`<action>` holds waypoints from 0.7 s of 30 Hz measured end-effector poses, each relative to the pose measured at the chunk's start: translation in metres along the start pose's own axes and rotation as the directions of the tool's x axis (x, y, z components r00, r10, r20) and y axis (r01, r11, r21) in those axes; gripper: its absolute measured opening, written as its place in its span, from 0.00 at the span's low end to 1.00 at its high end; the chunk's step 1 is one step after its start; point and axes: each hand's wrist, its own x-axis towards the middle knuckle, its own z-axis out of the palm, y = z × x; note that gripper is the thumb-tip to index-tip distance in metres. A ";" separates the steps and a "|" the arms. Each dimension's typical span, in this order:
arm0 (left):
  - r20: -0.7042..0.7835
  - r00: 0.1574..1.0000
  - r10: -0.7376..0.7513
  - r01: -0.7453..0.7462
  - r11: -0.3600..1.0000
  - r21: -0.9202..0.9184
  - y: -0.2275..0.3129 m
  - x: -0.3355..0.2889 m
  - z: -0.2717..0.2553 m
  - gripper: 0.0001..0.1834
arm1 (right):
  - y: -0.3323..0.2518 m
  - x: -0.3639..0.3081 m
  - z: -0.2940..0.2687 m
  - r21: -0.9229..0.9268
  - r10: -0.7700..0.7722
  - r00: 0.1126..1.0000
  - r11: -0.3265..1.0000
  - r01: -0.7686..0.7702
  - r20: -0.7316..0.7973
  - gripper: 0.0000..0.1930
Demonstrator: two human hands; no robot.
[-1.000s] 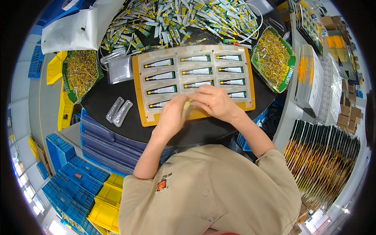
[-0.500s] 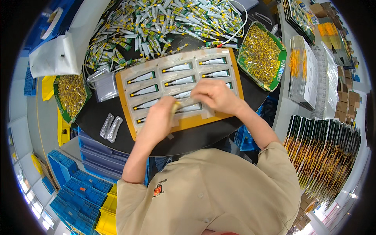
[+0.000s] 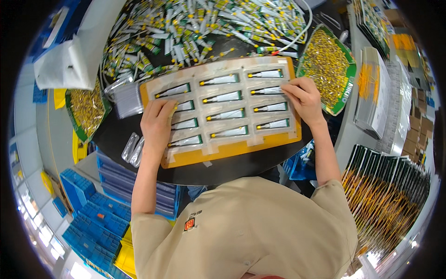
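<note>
A clear plastic tray (image 3: 199,111) lies on an orange board (image 3: 232,155), with rows of small white-and-green tubes (image 3: 224,97) in its pockets. The tubes have dark tips and yellow caps. My left hand (image 3: 157,123) is over the tray's left column, covering parts of several tubes. Its fingers are curled together, and a small yellow cap shows at the fingertips. At the right column my right hand (image 3: 304,99) has its fingers pinched at the green end of the second tube down (image 3: 268,90). What is between those fingertips is hidden.
A large heap of loose tubes (image 3: 186,28) covers the table's far side. Bags of small yellow pieces stand at right (image 3: 325,65) and left (image 3: 85,111). Clear plastic pieces (image 3: 132,149) lie at the left edge. Blue crates (image 3: 102,209) stand lower left; stacked cards (image 3: 385,195) lie right.
My hands were close together over the middle of the tray. My left hand has moved left to the left column, and my right hand has moved right to the right column.
</note>
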 end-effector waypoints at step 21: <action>-0.001 0.726 -0.688 0.508 0.537 -0.674 -0.089 -0.051 -0.088 0.13 | -0.176 0.047 0.123 0.211 -0.196 0.978 0.956 0.206 -0.069 0.03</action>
